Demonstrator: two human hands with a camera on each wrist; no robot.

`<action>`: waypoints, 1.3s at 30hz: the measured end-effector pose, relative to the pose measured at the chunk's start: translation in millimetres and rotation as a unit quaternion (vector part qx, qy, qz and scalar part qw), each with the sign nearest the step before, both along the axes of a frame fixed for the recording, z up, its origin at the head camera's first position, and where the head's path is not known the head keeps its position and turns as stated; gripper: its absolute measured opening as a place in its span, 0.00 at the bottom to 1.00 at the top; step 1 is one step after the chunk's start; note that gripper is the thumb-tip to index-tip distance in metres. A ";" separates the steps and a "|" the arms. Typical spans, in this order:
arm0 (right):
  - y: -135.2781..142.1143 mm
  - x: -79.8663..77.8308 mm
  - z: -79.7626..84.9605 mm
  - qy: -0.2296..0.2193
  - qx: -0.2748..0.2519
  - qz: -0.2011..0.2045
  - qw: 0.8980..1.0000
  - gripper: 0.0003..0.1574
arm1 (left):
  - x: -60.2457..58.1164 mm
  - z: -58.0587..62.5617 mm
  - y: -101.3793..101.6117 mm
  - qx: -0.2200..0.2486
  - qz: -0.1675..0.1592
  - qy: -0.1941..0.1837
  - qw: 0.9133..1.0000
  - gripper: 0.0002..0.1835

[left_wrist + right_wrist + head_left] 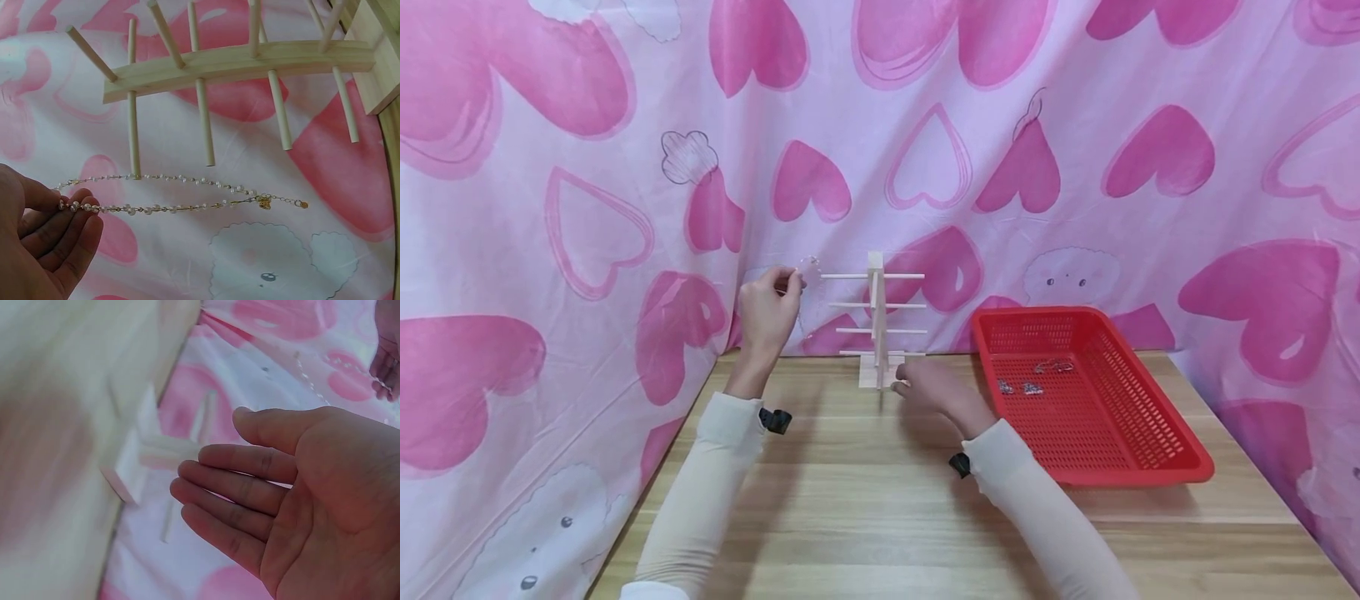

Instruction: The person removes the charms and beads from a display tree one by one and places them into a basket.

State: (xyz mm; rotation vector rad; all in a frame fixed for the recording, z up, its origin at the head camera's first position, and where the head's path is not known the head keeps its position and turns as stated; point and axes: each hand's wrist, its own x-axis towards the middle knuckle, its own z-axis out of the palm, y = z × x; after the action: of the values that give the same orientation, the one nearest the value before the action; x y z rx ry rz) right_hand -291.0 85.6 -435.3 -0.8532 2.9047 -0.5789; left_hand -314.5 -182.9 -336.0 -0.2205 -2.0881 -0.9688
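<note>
My left hand pinches a pearl necklace between thumb and fingers, to the left of a wooden peg stand. In the left wrist view the necklace forms a long loop, with a gold clasp and short extender chain at its far end. The tip of one top peg overlaps the loop's strand in that view. Low beside the stand's base, my right hand holds nothing. Its fingers are extended and the thumb is apart, as the right wrist view shows.
A red plastic basket stands on the right of the wooden table, with several small jewelry pieces inside. Pegs stick out on both sides of the stand at several heights. Behind everything hangs a pink heart-patterned cloth.
</note>
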 end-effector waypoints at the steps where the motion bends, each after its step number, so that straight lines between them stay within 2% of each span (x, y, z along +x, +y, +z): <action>1: 3.4 0.0 4.7 -0.003 0.000 0.001 1.000 0.12 | 1.4 1.8 0.7 -0.001 -0.001 0.001 1.000 0.11; 7: 30.2 3.3 30.2 0.015 0.012 -0.011 1.000 0.11 | 12.0 11.6 3.9 -0.005 -0.008 0.007 1.000 0.11; 15: 77.5 9.1 52.8 -0.012 0.027 -0.053 0.998 0.25 | 28.7 24.7 10.9 -0.002 -0.035 0.033 0.999 0.10; 19: 105.1 14.0 59.2 -0.018 0.020 -0.069 0.997 0.27 | 38.1 30.9 16.2 -0.008 -0.048 0.046 0.998 0.09; 26: 151.6 22.4 63.8 -0.009 0.021 -0.098 0.995 0.35 | 56.1 42.6 28.4 -0.016 -0.076 0.054 0.995 0.08; 30: 175.3 25.6 62.3 -0.003 0.019 -0.110 0.994 0.39 | 65.2 49.1 36.5 -0.011 -0.103 0.063 0.993 0.08; 35: 202.2 31.2 58.7 -0.008 0.011 -0.123 0.992 0.45 | 69.5 52.3 47.6 -0.001 -0.139 0.071 0.988 0.07; 39: 220.5 34.5 54.3 -0.011 0.009 -0.132 0.991 0.47 | 70.0 50.5 57.2 0.003 -0.154 0.062 0.986 0.06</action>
State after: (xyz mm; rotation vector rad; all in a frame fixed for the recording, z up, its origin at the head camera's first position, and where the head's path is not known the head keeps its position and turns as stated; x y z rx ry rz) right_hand -256.4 306.1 -381.0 -0.4588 3.0176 -0.5746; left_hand -244.5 -125.7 -285.5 -0.5993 -1.9705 -1.1122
